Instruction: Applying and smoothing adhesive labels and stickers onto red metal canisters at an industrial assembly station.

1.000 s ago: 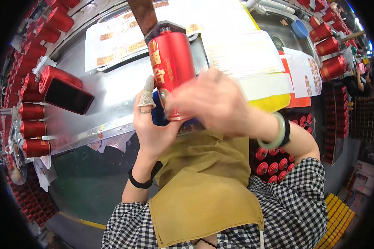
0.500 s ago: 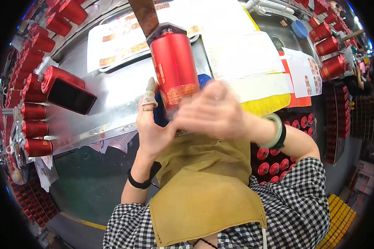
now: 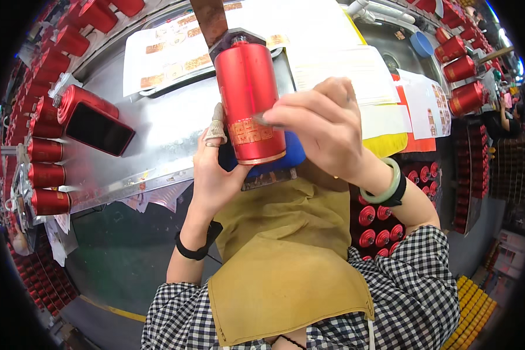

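A shiny red bottle (image 3: 246, 76) lies with its neck toward a dark angular holder (image 3: 237, 36) at the far end. A gold patterned label (image 3: 251, 132) wraps the lower part of the bottle. My left hand (image 3: 219, 175) cradles the bottle's left side near the base, thumb by the bottom edge. One of its fingers wears pale finger cots (image 3: 216, 128). My right hand (image 3: 326, 125) is closed in a pinch, fingertips at the upper right edge of the label. Whatever is between those fingertips is too small to make out.
Under the bottle is a blue pad (image 3: 294, 153). A black phone (image 3: 99, 129) leans on another red bottle (image 3: 87, 104) at left. Sheets of gold labels (image 3: 157, 64) and white papers (image 3: 332, 70) cover the metal table. Red bottles stand in rows around, including below my right arm.
My right hand has risen from the bottle's base to the label edge, its fingers now pinched. The label and base have come into plain view. My left hand stays by the bottle.
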Action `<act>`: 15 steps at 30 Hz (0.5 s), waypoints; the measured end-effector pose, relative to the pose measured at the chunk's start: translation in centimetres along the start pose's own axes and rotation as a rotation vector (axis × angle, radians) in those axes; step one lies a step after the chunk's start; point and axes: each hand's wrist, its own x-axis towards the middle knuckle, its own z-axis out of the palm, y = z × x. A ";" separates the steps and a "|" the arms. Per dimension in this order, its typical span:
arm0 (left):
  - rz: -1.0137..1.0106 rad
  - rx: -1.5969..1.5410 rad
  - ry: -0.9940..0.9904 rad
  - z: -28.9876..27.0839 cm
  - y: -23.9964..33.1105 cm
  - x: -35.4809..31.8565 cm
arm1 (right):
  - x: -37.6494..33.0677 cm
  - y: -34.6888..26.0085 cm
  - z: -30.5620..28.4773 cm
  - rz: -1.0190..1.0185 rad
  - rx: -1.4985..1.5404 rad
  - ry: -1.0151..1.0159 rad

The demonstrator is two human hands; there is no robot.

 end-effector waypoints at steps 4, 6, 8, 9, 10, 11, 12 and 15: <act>-0.002 -0.062 0.000 0.4 0.0 0.5 | -1.8 -3.4 -0.1 -0.178 0.229 -0.155; 0.023 -0.061 0.018 0.3 -0.1 0.3 | -0.5 -3.3 -0.3 -0.068 0.270 -0.170; 0.021 -0.031 0.029 0.4 0.1 0.1 | 1.2 -1.8 -0.4 0.111 0.339 -0.202; 0.022 -0.002 0.037 0.6 0.2 0.1 | 1.2 -0.9 0.3 0.139 0.316 -0.179; -0.018 0.035 0.045 0.4 0.9 0.0 | 1.3 -0.1 1.1 0.140 0.249 -0.128; -0.018 0.034 0.044 0.3 1.3 -0.1 | 1.5 0.5 1.6 0.140 0.183 -0.077; 0.053 0.097 0.087 0.2 1.5 -0.2 | 1.9 1.0 1.4 0.138 0.050 -0.075; 0.140 0.159 0.152 0.3 1.5 -0.6 | 2.2 2.2 0.6 -0.065 -0.238 0.019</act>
